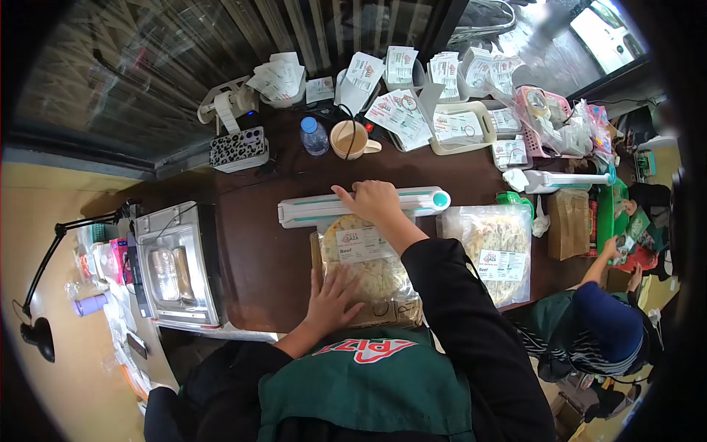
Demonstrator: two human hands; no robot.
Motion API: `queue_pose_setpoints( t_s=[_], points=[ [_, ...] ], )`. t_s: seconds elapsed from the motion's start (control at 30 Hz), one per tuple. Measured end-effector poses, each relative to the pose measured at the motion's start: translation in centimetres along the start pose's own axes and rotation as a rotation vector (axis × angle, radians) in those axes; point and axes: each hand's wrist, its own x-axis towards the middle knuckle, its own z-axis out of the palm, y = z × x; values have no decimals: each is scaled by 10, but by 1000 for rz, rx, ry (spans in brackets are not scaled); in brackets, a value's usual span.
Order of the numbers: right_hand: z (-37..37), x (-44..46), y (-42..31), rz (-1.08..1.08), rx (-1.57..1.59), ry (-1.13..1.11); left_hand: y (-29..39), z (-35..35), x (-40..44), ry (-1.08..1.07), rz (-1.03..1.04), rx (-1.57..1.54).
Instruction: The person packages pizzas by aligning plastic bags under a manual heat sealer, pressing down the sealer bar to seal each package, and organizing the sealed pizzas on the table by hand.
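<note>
A white and teal bag sealer [294,211] lies crosswise on the table. My right hand [373,201] is on top of its bar, fingers curled over it and thumb to the left. The far edge of a clear plastic bag holding a pizza [394,276], labelled "Beef", meets the sealer. My left hand [333,296] rests on the near left part of that bag, open with fingers spread. Under the bag is a piece of cardboard [368,315]. Another bagged pizza [508,228] with the same kind of label lies to the right.
A steel vacuum chamber machine [151,295] stands at left. Along the back are a water bottle [314,137], a mug [346,140], a label printer [224,103] and label trays [460,146]. At right are another sealer [567,181], a cardboard box [568,225] and a co-worker [600,324].
</note>
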Motion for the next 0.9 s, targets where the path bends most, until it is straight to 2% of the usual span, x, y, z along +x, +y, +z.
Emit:
queue_pose_setpoints(
  t_s=[0.13,0.43,0.9],
  points=[
    [-1,0,-1,21,1,-19,-6,10,-18,33,-75,-83],
    [-14,-3,-1,41,23,-128,-16,26,-23,101,-23,-86],
    [-5,-6,2,37,27,-19,-18,30,-26,100,-27,-129]
  ],
)
